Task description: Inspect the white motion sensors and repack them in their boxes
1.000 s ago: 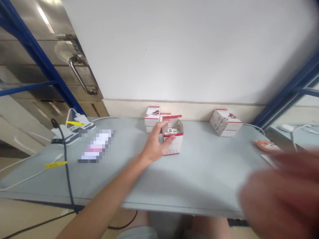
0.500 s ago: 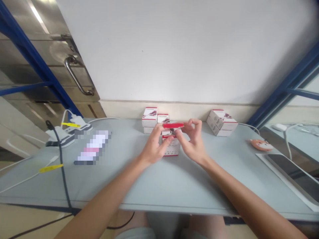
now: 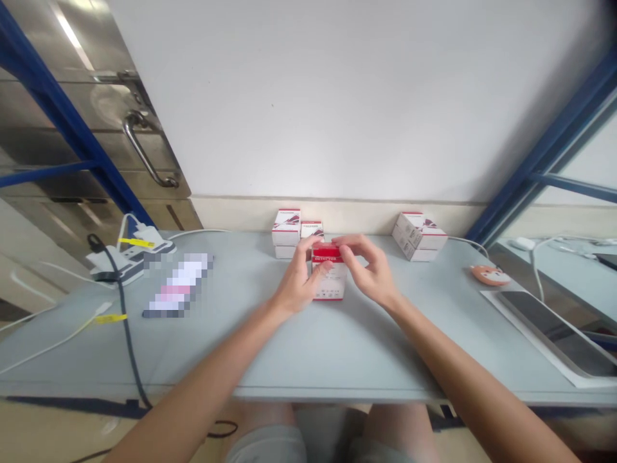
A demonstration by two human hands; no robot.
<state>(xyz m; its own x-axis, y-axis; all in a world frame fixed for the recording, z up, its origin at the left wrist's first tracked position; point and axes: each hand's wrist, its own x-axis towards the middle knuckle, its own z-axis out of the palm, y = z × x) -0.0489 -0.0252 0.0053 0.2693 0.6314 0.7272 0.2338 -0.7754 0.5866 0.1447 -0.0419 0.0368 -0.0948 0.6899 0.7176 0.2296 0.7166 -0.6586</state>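
A small white and red cardboard box (image 3: pixel 330 285) with "DETECTOR" printed on its front stands upright on the table, in front of me. My left hand (image 3: pixel 299 278) is closed around its left side, with the thumb across the front face. My right hand (image 3: pixel 369 267) is at the upper right corner, thumb and fingertips closed on the red top flap (image 3: pixel 326 249). That flap lies low over the top opening. What the box holds is hidden.
Behind on the left stand stacked similar boxes (image 3: pixel 286 233); more boxes (image 3: pixel 419 236) sit at back right. A power strip (image 3: pixel 137 260), cables and a blurred phone (image 3: pixel 180 286) lie on the left. On the right are an orange object (image 3: pixel 489 275) and a dark flat panel (image 3: pixel 554 331).
The red flap has come down from a raised position onto the box top. My right fingers have moved inward and down with it. The view has shifted slightly.
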